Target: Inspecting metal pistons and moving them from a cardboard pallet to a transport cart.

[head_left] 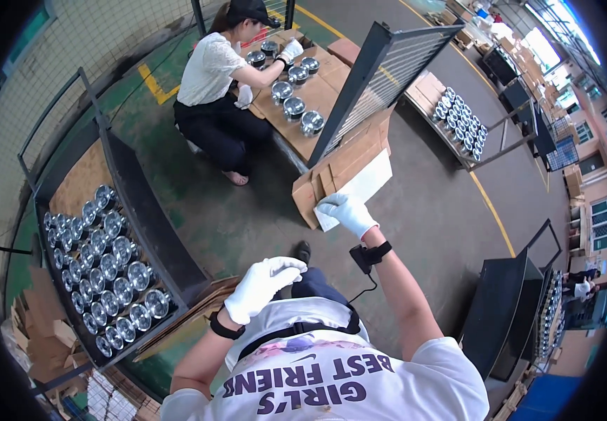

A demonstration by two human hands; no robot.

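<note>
Pinching the white sheet (368, 177), probably light, bendable and best edge-held, beside the cardboard (338, 168) with right hand (347, 212) closed, leaving left hand (265, 285) half-curled, empty.

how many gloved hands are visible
4: left hand, lower centre; right hand, at white sheet; co-worker's upper hand, over table; lower hand, beside it. Distant hands too small to tell.

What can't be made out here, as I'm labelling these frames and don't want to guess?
Head view:
- Underside of the flat white sheet: hidden by its top face, so any grip beneath by the white-gloved right hand is unclear.
- Palm of the white-gloved left hand: hidden by its back.
- Round silver metal parts at far right: too small for detail.
- White printed T-shirt: cut off by the lower edge.
</note>
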